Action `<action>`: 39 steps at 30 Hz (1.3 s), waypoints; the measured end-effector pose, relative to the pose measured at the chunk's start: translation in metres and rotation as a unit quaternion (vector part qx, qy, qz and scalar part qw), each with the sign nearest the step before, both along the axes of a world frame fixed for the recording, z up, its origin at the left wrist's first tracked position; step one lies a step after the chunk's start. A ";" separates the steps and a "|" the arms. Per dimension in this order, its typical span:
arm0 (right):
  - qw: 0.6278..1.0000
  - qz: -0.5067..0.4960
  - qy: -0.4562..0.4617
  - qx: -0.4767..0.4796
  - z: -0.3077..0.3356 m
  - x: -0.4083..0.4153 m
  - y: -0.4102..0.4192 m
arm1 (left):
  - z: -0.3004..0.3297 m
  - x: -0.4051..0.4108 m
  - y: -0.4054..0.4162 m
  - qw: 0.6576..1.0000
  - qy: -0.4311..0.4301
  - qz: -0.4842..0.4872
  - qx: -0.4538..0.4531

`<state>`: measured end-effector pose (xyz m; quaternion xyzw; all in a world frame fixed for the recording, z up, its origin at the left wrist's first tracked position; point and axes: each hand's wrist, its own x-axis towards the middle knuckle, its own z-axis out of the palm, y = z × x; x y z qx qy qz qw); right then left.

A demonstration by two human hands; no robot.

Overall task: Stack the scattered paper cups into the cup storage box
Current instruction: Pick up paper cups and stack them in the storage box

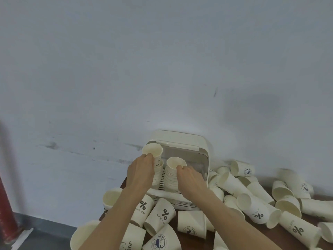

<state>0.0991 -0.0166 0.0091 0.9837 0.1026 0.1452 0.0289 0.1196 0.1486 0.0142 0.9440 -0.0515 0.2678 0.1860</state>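
Note:
A cream cup storage box with its lid raised stands against the wall on a dark table. Two stacks of white paper cups stand inside it. My left hand pinches the rim of the top cup of the left stack, which sits tilted and raised. My right hand grips the rim of the right stack. Several loose paper cups lie scattered around the box, some printed "% NICE DAY", many on their sides at the right.
The box stands close to a pale wall. The brown table is crowded with fallen cups in front and to the right. A red pole rises from the grey floor at the far left.

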 end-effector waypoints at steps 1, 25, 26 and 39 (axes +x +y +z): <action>1.000 -0.001 0.002 -0.003 0.000 0.000 0.000 | -0.003 0.001 0.000 1.000 0.010 0.001 0.013; 0.998 -0.020 0.025 0.049 -0.002 -0.039 -0.002 | -0.011 -0.030 -0.026 0.986 0.155 -0.036 0.048; 0.998 -0.016 0.027 0.062 0.000 -0.047 -0.004 | -0.010 -0.037 -0.027 0.988 0.146 -0.043 0.040; 0.980 -0.037 0.021 0.193 -0.005 -0.173 -0.041 | -0.016 -0.149 -0.052 0.981 0.074 -0.130 -0.124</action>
